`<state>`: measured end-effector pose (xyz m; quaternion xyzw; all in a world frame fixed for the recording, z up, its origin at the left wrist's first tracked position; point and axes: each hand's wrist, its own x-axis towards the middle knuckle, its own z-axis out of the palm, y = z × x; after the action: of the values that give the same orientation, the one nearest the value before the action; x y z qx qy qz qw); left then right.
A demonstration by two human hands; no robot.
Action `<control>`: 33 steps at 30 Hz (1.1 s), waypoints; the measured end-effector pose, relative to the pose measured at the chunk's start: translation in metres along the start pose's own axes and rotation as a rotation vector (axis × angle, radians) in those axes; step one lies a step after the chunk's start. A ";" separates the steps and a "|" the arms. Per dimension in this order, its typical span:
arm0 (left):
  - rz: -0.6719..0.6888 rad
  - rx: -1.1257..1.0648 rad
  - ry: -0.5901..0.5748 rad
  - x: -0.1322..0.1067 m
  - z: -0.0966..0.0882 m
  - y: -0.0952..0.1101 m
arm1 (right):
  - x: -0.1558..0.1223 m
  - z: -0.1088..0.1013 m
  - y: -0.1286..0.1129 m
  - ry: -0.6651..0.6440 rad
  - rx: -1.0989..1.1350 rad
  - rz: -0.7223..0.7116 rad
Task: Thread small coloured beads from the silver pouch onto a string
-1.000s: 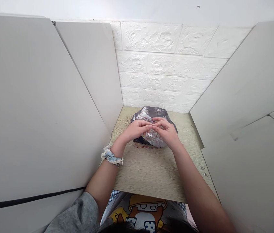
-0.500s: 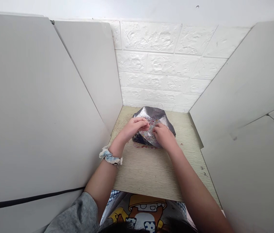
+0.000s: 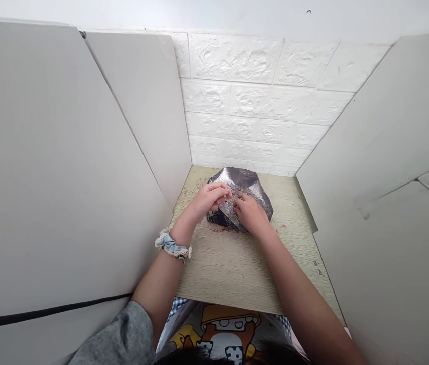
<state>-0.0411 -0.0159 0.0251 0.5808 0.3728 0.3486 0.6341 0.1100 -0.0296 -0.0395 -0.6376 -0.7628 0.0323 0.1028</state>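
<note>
Grey cloth is seen nearest, in a shirt [image 3: 229, 332] printed with cartoon figures and a sleeve [image 3: 121, 337] on the left arm. Beyond the shirt, a pale wood-grained surface [image 3: 229, 274] is spread between the forearms. Two small shiny bits [image 3: 318, 268] are found near its right edge. A blue scrunchie [image 3: 172, 246] trimmed with white lace is worn on the left wrist.

Farther on, a string of reddish beads [image 3: 222, 229] is laid along the near edge of a silvery bag [image 3: 239, 177], which is placed toward the back of the surface. Small mixed-colour beads [image 3: 229, 209] are gathered over the middle of the bag. The left hand [image 3: 212, 197] is held above the bag's left part, its thumb and fingers brought close together; whether anything is pinched cannot be told. The right hand [image 3: 250, 213] is lowered over the bead pile, its fingers curled downward, and their grip cannot be made out. At the back, a white brick-patterned wall [image 3: 237, 99] is flanked by plain pale panels [image 3: 142, 91].
</note>
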 end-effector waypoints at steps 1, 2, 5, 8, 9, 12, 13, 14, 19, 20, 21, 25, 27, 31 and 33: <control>-0.007 0.009 0.003 0.000 0.001 0.001 | 0.000 0.001 0.000 0.002 0.002 -0.004; -0.012 0.018 0.007 0.000 0.001 0.001 | 0.000 0.001 0.001 0.004 0.006 -0.008; -0.031 0.052 0.007 0.000 0.003 0.003 | 0.000 0.002 0.001 0.001 0.031 -0.016; -0.044 0.136 0.016 0.002 0.004 0.002 | 0.001 0.003 0.001 -0.007 0.056 -0.017; -0.042 0.173 0.024 0.003 0.004 0.001 | 0.001 0.003 0.001 -0.009 0.062 -0.019; -0.020 0.274 0.052 0.004 0.004 -0.001 | 0.002 0.004 0.001 -0.002 0.082 -0.031; -0.014 0.296 0.059 0.004 0.004 -0.002 | 0.002 0.003 0.001 0.011 0.098 -0.036; -0.010 0.313 0.063 0.004 0.004 -0.002 | 0.002 0.003 0.000 0.034 0.132 -0.038; 0.009 0.354 0.074 0.005 0.004 -0.004 | 0.003 -0.009 -0.002 0.231 0.640 0.073; 0.020 0.355 0.076 0.006 0.003 -0.005 | 0.003 -0.011 -0.002 0.260 0.790 0.108; 0.034 0.353 0.077 0.006 0.003 -0.006 | 0.003 -0.014 -0.003 0.274 0.945 0.134; 0.067 0.354 0.066 0.008 0.002 -0.009 | 0.003 -0.015 -0.004 0.209 1.470 0.137; 0.072 0.366 0.047 0.008 0.002 -0.009 | 0.003 -0.013 -0.005 0.162 1.607 0.124; 0.098 0.381 -0.006 0.007 0.003 -0.007 | 0.004 -0.010 -0.007 0.113 1.733 0.122; 0.104 0.387 -0.015 0.006 0.003 -0.006 | 0.004 -0.011 -0.007 0.103 1.757 0.128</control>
<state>-0.0359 -0.0123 0.0187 0.7130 0.3973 0.2985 0.4947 0.1042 -0.0281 -0.0274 -0.3704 -0.4196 0.5840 0.5879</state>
